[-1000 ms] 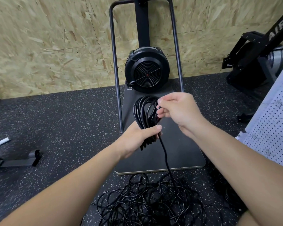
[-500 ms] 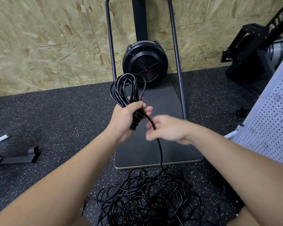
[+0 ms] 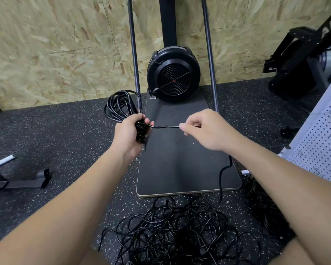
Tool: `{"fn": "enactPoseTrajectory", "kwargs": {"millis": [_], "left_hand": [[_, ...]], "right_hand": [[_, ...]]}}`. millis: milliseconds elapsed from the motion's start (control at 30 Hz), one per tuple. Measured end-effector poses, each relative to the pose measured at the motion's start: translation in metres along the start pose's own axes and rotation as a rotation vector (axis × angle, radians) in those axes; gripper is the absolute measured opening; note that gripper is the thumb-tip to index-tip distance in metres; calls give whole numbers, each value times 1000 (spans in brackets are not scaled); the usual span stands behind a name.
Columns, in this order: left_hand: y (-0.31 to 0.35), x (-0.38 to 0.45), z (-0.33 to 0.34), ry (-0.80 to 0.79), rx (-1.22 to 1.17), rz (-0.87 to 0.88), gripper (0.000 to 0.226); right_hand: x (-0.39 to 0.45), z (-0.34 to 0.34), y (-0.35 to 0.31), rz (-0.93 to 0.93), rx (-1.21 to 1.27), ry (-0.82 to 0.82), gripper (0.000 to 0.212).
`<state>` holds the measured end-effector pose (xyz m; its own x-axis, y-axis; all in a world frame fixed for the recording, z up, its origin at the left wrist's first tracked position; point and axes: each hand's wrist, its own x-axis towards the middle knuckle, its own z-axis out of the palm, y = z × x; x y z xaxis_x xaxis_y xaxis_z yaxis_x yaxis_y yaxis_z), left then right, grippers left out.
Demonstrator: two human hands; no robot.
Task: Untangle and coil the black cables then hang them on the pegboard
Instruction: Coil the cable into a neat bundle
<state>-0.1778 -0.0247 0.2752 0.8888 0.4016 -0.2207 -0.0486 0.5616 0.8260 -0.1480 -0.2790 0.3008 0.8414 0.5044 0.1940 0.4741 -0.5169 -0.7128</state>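
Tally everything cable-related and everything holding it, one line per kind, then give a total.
Coiled bundle, gripped in the left hand: 1
Taut strand from the bundle to the right hand, which pinches it: 1
Tangled cable heaps on the floor, the big heap and a second heap by the pegboard: 2
Hands: 2
Pegboards: 1
Total: 7

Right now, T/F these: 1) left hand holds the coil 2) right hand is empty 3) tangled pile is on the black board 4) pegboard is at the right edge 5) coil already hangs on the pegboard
1) Left hand holds the coil: true.
2) Right hand is empty: false, it pinches the cable strand.
3) Tangled pile on the black board: false, on the floor in front of it.
4) Pegboard at right edge: true.
5) Coil hangs on pegboard: false, it's in hand.
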Motion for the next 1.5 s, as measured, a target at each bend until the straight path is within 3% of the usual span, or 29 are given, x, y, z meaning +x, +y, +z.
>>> {"fn": "enactPoseTrajectory", "kwargs": {"millis": [133, 233, 333, 400, 500, 567, 700, 767, 833, 900, 1033, 1133, 1267, 1500], "left_hand": [[-6, -3, -3, -36, 70, -8, 5], [-13, -10, -2, -126, 147, -81, 9], [-19, -24, 4, -280, 244, -130, 16], [-21, -32, 9, -399, 342, -118, 20], [-19, -33, 8, -519, 462, -83, 30], [-17, -30, 4, -503, 534, -89, 34], [-23, -33, 1, -476, 809, -10, 22], [-26, -42, 7, -512, 917, 22, 22], [-27, -54, 17, -572, 951, 42, 26], [-27, -67, 26, -647, 990, 55, 22], [-26, -82, 29, -820, 1045, -47, 19], [-24, -84, 27, -894, 1059, -135, 21], [-23, -80, 23, -918, 984, -258, 20], [-24, -66, 12, -747, 887, -335, 17]], "right_hand": [[-5, 1, 2, 57, -55, -246, 38], [-13, 4, 2, 155, 174, -457, 26], [-16, 10, 0, 219, 319, -518, 44], [-16, 12, -2, 255, 400, -498, 49], [-14, 1, -3, 275, 392, -341, 49], [-14, -9, -2, 256, 331, -244, 52], [-15, -17, -10, 201, 441, -212, 46], [-13, -16, -16, 222, 391, -77, 65], [-9, -17, -18, 225, 158, 51, 94], [-8, -16, -17, 161, 117, 27, 104], [-8, -23, -9, 21, 359, -180, 29], [-7, -26, -9, -49, 256, -248, 26], [-9, -23, -10, -32, 292, -204, 23], [-11, -17, -2, 99, 422, -180, 16]]}}
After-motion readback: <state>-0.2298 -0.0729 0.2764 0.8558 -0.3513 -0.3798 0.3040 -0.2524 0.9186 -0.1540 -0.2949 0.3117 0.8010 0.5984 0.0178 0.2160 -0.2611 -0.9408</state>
